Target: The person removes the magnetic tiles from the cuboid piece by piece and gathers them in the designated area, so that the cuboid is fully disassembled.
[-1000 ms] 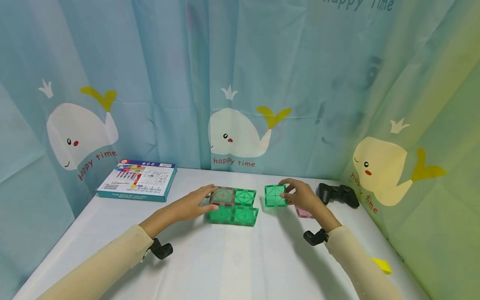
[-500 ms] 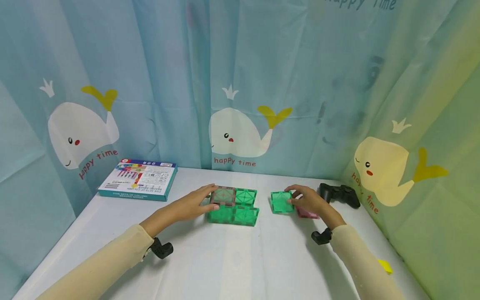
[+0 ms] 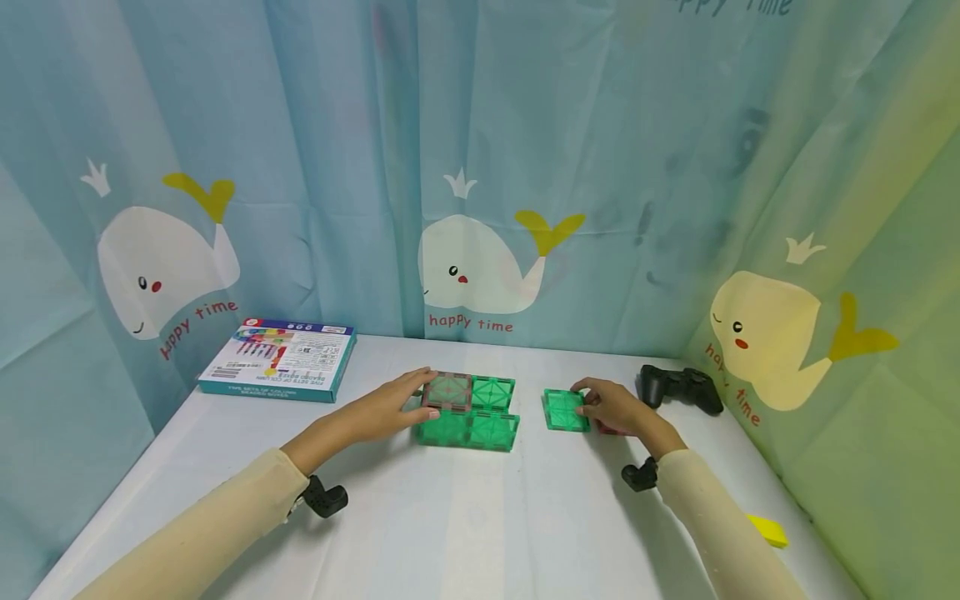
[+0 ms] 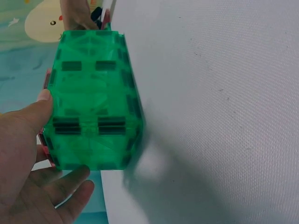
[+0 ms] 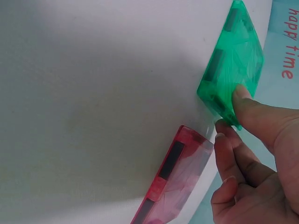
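A box-like build of translucent green magnetic tiles (image 3: 491, 432) stands mid-table, with a reddish tile (image 3: 447, 392) at its back left. My left hand (image 3: 386, 410) grips its left end; in the left wrist view the thumb presses one side and the fingers curl round the end of the green build (image 4: 88, 93). To the right, my right hand (image 3: 618, 408) pinches a separate green magnetic tile (image 5: 240, 60) at its corner, thumb on top and a fingertip at the edge. That tile lies nearly flat, close over the table. A pink tile (image 5: 180, 182) rests below the right hand.
A flat toy box (image 3: 277, 362) lies at the back left. Behind the right hand sits a black game controller (image 3: 678, 387), and a yellow block (image 3: 768, 531) is near the right edge. A whale-print curtain (image 3: 480, 167) encloses the table (image 3: 465, 517).
My right hand has moved the green tile right, away from the build, and lowered it from a tilted stance to nearly flat. The left hand and the build have stayed put.
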Demonstrator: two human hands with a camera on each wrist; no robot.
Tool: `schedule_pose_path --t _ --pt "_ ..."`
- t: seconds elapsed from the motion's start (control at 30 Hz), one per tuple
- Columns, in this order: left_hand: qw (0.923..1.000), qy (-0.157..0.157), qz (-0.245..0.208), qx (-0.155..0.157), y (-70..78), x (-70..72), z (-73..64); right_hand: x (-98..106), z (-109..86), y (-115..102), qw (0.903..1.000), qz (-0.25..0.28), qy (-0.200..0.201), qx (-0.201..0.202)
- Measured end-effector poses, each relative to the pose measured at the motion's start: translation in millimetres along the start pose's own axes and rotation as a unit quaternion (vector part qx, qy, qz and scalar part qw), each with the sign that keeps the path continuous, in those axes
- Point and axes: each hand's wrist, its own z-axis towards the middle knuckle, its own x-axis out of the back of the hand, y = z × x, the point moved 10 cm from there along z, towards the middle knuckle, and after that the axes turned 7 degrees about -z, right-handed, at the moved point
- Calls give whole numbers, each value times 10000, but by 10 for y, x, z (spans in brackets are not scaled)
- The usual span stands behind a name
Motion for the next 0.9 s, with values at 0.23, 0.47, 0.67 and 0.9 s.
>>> schedule_pose_path --t 0.23,0.47,0.67,0.9 --pt "10000 7 -3 -10 26 2 -7 -28 -13 -61 9998 -38 -47 177" --pt "10000 17 48 -73 19 3 -5 -25 -20 -77 9989 -428 1 196" --pt "9999 -13 107 -58 6 11 -3 35 -66 -202 9951 -909 336 185" --pt "9999 -19 118 -5 3 19 -6 124 -218 -857 9847 -303 1199 1225"
